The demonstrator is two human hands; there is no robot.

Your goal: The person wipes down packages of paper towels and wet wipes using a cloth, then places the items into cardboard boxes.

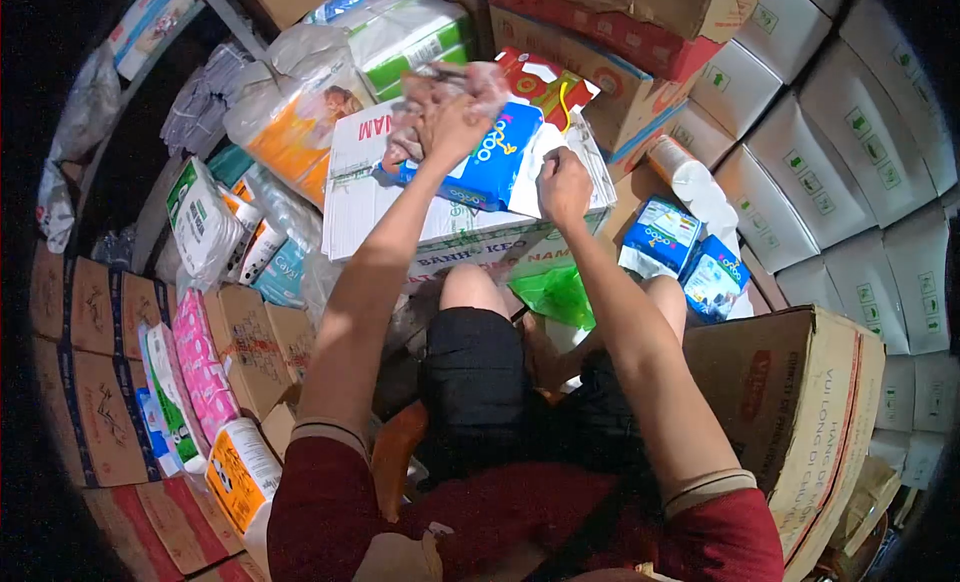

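A blue package [494,167] with yellow and white print lies on a white carton [358,217] in front of me. My left hand [450,128] is closed on a crumpled pinkish cloth [485,82], blurred by motion, over the package's left part. Against the package's right side, my right hand [565,187] is closed at the edge of a white sheet or wrap [530,187]; what its fingers grip is hidden. A red item [525,70] with a yellow cord lies behind the package.
Two more blue-and-white packages [662,232] and a white roll [672,162] sit to the right. A large brown carton [790,382] stands at the lower right. White boxes [800,172] are stacked beyond. Plastic-wrapped packs [300,122] lie at the left.
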